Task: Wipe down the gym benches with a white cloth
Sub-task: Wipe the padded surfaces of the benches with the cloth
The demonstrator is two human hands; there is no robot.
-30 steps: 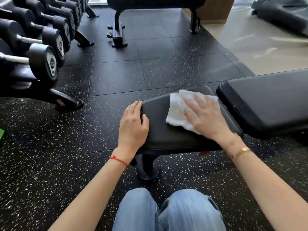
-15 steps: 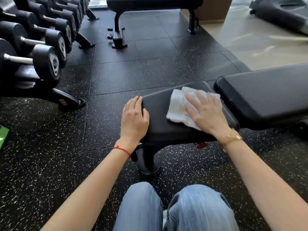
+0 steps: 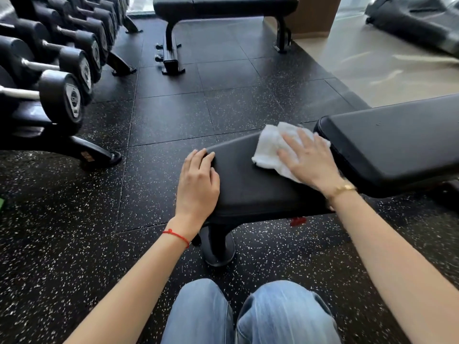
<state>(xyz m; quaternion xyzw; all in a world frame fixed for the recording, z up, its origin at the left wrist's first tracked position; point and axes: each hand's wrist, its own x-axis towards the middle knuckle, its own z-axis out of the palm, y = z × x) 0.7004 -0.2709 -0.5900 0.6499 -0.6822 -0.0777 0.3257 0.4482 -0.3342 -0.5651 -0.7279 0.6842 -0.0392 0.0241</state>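
Now the white cloth (image 3: 269, 147), pressed under the spread right hand (image 3: 309, 160), has been swept farther right across the seat pad (image 3: 248, 184), toward the back pad (image 3: 397, 142); the left hand (image 3: 197, 184) stays flat, bracing the pad's left edge.

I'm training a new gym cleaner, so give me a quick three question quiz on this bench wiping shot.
1. True or false: the right hand presses the white cloth flat on the seat pad.
2. Which pad does the left hand rest on: A the seat pad, B the back pad, C the far flat bench?
3. Fill in: the rack on the left holds ____.

Key: 1 true; 2 A; 3 dumbbells.
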